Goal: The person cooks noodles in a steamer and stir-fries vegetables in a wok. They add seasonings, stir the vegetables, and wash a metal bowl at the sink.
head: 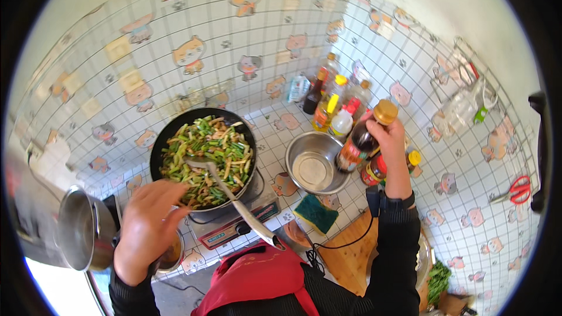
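My right hand grips the neck of a dark sauce bottle with a gold cap and a printed label. The bottle tilts beside the rim of a stainless-steel bowl, with its capped end up. My left hand, slightly blurred, is over the near left edge of a black frying pan, fingers apart and nothing seen in them. Chopped green stalks with paler strips fill the pan. A metal spatula lies in the food, its handle reaching over the near rim towards my red apron.
The pan stands on an electric cooker. Several seasoning bottles crowd the corner. A green scouring sponge lies near a wooden board crossed by a black cord. Left stands a steel pot; red-handled scissors hang right.
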### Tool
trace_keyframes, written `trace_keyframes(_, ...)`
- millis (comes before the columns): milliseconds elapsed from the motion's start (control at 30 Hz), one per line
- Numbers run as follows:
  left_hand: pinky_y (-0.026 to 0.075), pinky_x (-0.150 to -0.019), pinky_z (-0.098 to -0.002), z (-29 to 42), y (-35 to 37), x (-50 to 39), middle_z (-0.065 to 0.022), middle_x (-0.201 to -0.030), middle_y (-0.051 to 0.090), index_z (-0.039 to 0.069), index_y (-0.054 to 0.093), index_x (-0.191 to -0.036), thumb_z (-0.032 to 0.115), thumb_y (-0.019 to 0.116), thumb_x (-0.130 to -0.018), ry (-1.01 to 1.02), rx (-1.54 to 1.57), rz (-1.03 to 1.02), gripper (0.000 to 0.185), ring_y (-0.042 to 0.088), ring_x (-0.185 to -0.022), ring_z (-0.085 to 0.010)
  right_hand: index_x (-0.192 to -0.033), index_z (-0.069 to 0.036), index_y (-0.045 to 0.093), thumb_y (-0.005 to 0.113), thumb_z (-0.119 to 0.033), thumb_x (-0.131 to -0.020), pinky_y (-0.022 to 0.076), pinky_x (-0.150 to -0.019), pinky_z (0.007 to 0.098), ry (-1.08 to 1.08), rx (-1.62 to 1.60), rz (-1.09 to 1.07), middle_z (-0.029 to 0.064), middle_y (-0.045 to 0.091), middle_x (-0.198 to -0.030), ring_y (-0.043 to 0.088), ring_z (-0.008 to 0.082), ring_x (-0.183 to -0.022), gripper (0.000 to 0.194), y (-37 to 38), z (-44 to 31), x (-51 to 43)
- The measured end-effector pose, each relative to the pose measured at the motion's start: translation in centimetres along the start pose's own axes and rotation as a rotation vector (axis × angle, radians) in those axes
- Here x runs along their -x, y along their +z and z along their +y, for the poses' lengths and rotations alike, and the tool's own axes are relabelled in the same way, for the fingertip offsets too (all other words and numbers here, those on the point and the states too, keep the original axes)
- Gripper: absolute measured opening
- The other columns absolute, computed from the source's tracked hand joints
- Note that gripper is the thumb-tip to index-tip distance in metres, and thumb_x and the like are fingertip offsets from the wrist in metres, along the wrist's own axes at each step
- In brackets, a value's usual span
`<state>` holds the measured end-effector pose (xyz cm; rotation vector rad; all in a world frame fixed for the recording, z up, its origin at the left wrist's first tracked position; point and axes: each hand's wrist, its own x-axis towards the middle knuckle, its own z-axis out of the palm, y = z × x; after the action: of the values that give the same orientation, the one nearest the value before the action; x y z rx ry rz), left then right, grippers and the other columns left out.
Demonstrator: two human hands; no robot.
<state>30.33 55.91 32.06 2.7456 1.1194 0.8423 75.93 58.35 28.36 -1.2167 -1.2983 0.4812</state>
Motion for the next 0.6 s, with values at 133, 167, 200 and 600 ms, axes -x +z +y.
trace_keyframes(133,0.049,-0.075,-0.0402,3.0,1.5,-5.3,-0.0168,-0.098,0.061,0.0,0.06,-0.104,0.004,0.066,-0.072,0.302,0.217,0.121,0.033,0.06,-0.085,-0.0355,-0.097,-0.003,0.059,0.061,-0.011,-0.075,0.0458,-0.076,0.027,0.084,-0.19,-0.419,0.0031,0.061,-0.087,0.057,0.0104,-0.083,0.024,6.4,-5.2,2.0)
trace_keyframes(167,0.049,-0.076,-0.0401,3.6,1.8,-6.2,-0.0165,-0.099,0.061,0.001,0.06,-0.105,0.004,0.066,-0.073,0.316,0.27,0.146,0.033,0.059,-0.087,-0.0356,-0.096,-0.002,0.059,0.061,-0.01,-0.074,0.0457,-0.076,0.0265,0.14,-0.194,-0.533,0.0031,0.062,-0.087,0.057,0.0108,-0.082,0.023,7.7,-6.3,2.5)
trace_keyframes(200,0.049,-0.076,-0.0396,4.1,2.0,-6.9,-0.0161,-0.1,0.06,0.001,0.06,-0.106,0.004,0.066,-0.073,0.319,0.329,0.175,0.034,0.059,-0.087,-0.0356,-0.094,-0.002,0.059,0.061,-0.009,-0.074,0.0457,-0.075,0.0264,0.172,-0.255,-0.595,0.003,0.062,-0.087,0.057,0.011,-0.081,0.022,9.0,-7.0,3.2)
trace_keyframes(600,0.049,-0.071,-0.0363,1.6,0.8,-6.7,-0.0125,-0.087,0.062,0.002,0.059,-0.105,0.003,0.065,-0.074,0.351,0.562,-0.019,0.031,0.06,-0.082,-0.0335,-0.094,-0.002,0.056,0.065,-0.011,-0.076,0.0426,-0.073,0.0241,0.174,-0.196,-1.002,0.0004,0.057,-0.084,0.053,0.008,-0.078,0.022,16.1,-10.6,5.9)
